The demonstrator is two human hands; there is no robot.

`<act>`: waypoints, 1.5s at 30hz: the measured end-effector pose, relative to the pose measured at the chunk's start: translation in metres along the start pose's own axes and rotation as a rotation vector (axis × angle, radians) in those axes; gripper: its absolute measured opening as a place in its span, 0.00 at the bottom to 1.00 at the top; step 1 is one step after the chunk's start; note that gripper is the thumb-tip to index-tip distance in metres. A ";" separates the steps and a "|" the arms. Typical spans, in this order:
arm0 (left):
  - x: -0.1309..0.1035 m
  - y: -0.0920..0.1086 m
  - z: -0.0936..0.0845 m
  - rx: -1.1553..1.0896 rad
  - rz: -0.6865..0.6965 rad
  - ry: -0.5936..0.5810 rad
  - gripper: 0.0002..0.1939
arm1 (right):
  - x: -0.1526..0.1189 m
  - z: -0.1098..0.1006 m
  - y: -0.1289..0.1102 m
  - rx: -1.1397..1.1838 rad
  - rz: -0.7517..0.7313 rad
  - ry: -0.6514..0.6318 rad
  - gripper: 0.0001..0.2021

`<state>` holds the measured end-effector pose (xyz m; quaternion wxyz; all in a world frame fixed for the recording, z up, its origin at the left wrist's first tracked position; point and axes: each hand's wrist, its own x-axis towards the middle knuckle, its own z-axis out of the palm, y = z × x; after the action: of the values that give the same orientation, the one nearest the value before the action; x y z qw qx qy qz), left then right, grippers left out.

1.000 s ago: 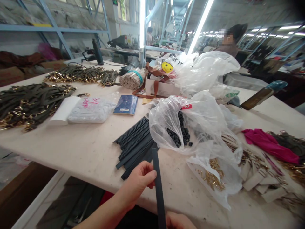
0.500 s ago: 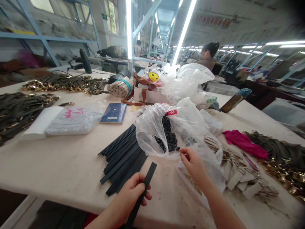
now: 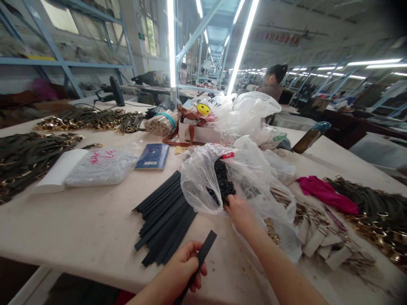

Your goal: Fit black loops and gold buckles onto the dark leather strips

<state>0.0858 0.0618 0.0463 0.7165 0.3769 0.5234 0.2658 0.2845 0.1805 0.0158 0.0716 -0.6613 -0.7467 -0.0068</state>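
My left hand (image 3: 187, 264) is closed around a dark strap (image 3: 206, 246), whose flat end points up and to the right. My right hand (image 3: 239, 212) reaches into the mouth of a clear plastic bag (image 3: 195, 186). Its bent fingertips touch a heap of small black loops (image 3: 224, 180) inside the bag, and what they pinch is hidden. Left of the bag, a fanned stack of dark straps (image 3: 167, 220) lies on the table, just beyond my left hand.
On the pale table (image 3: 95, 228) lie a blue booklet (image 3: 152, 156) and a plastic-wrapped packet (image 3: 101, 167). Bundles of straps with gold clasps (image 3: 89, 118) are at the left. Beige straps (image 3: 321, 241) and a magenta cloth (image 3: 329, 195) lie right. A bottle (image 3: 117, 92) stands at the back.
My right hand has moved left and slightly forward, from beside the bag's opening into the black loops. My left hand has shifted slightly right and down with the strap.
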 end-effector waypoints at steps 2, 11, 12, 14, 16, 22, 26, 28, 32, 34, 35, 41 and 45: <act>-0.001 -0.001 0.000 0.006 0.018 -0.015 0.14 | -0.002 0.002 -0.001 0.001 0.002 0.008 0.04; -0.007 -0.018 -0.010 0.003 0.061 -0.019 0.13 | -0.017 0.005 0.005 0.313 -0.131 0.004 0.11; -0.007 -0.018 -0.010 -0.001 0.059 -0.019 0.13 | -0.018 0.005 0.005 0.375 -0.133 0.007 0.11; -0.007 -0.019 -0.010 -0.001 0.057 -0.018 0.13 | -0.023 0.005 0.003 0.507 -0.116 0.018 0.11; -0.006 -0.019 -0.012 0.003 0.070 -0.005 0.13 | -0.033 0.007 -0.002 0.637 -0.083 0.018 0.11; 0.003 -0.015 -0.015 0.060 0.133 0.038 0.16 | -0.078 0.006 -0.036 1.260 0.151 -0.064 0.11; 0.007 -0.012 -0.014 0.158 0.212 0.071 0.14 | -0.096 -0.004 -0.056 1.706 0.346 -0.141 0.14; 0.007 -0.014 -0.013 0.235 0.262 0.089 0.12 | -0.100 -0.007 -0.060 1.824 0.404 -0.206 0.16; 0.006 -0.015 -0.014 0.416 0.277 0.087 0.12 | -0.104 -0.006 -0.064 1.889 0.479 -0.271 0.17; 0.003 -0.013 -0.016 0.521 0.281 0.085 0.11 | -0.105 -0.002 -0.063 1.862 0.476 -0.263 0.17; 0.001 -0.010 -0.017 0.590 0.298 0.092 0.11 | -0.106 0.000 -0.062 1.827 0.462 -0.252 0.17; -0.008 0.004 -0.024 0.901 0.310 0.055 0.09 | -0.113 0.008 -0.054 1.546 0.264 -0.240 0.11; -0.012 0.007 -0.019 0.947 0.302 0.024 0.10 | -0.117 0.003 -0.052 1.527 0.192 -0.289 0.07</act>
<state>0.0645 0.0614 0.0555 0.4138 0.7295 0.5345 0.1040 0.2463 0.0590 0.0040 0.4088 -0.4852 -0.4860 0.6010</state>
